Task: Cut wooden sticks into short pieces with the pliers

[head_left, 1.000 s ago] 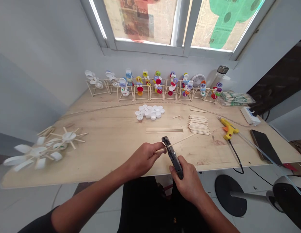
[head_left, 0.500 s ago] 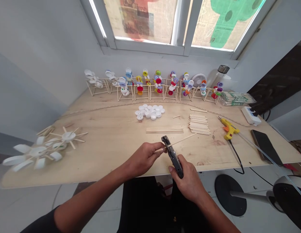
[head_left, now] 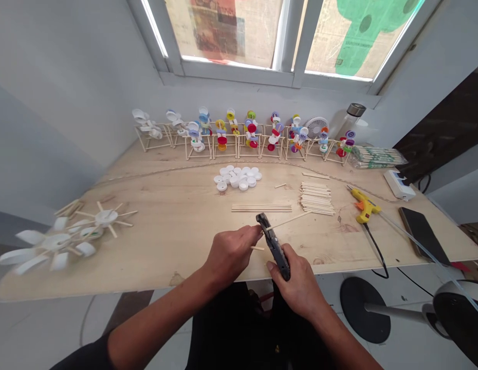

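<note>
The pliers [head_left: 273,246] are gripped in the right hand [head_left: 298,282], above the table's [head_left: 154,252] front edge. A stick [head_left: 289,221] is held at their jaws; a short piece [head_left: 257,248] is pinched by the left hand [head_left: 231,254].

A broad lane for a hand is left on the tabletop [head_left: 158,249] between the spoked wheels [head_left: 56,241] and the white caps [head_left: 239,177], though its back is closed off by the stick stands [head_left: 249,146]. Ahead of the pliers [head_left: 275,249], the way is crossed by a slanting stick [head_left: 289,221], and farther right by the short-stick pile [head_left: 316,198] and glue gun [head_left: 366,205]. Clearance around the blurred wheels can perhaps only be roughly judged.
</note>
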`<state>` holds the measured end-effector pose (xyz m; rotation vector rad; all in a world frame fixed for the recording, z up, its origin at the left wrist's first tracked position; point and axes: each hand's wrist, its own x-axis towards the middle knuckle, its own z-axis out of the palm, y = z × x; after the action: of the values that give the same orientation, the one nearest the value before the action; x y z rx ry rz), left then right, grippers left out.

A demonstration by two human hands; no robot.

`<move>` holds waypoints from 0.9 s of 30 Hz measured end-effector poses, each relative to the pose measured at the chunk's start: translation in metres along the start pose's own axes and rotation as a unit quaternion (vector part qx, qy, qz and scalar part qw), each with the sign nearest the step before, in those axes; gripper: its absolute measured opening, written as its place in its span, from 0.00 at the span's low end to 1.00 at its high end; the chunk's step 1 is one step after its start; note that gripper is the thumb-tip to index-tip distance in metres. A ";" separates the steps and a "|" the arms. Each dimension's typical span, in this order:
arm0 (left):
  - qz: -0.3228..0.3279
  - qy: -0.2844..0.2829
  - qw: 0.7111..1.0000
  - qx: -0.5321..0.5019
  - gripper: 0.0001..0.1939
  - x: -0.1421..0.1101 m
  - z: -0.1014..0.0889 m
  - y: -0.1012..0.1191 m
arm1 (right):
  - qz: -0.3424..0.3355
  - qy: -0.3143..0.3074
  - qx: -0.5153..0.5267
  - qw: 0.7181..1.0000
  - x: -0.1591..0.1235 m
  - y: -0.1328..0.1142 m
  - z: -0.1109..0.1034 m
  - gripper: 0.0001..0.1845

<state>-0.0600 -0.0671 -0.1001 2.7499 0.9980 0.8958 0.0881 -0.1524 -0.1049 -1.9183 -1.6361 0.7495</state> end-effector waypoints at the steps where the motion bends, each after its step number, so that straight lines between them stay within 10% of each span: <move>1: -0.008 -0.020 0.999 -0.045 0.13 0.002 -0.003 -0.001 | -0.002 -0.002 0.000 1.000 0.000 0.000 -0.001 0.05; 10: -0.117 -0.222 0.910 -0.331 0.17 0.014 -0.024 -0.006 | -0.008 -0.006 -0.011 1.000 -0.004 0.003 0.001 0.04; 19: -0.070 -0.045 0.997 0.000 0.15 -0.002 0.000 0.003 | 0.014 0.006 -0.006 1.000 -0.001 -0.002 0.001 0.07; 27: -0.127 -0.215 0.900 -0.358 0.15 0.016 -0.026 -0.003 | -0.010 -0.009 -0.002 1.000 -0.006 -0.001 -0.006 0.06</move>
<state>-0.0663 -0.0583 -0.0712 2.0008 0.7224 0.4451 0.0907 -0.1586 -0.0992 -1.8997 -1.6672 0.7589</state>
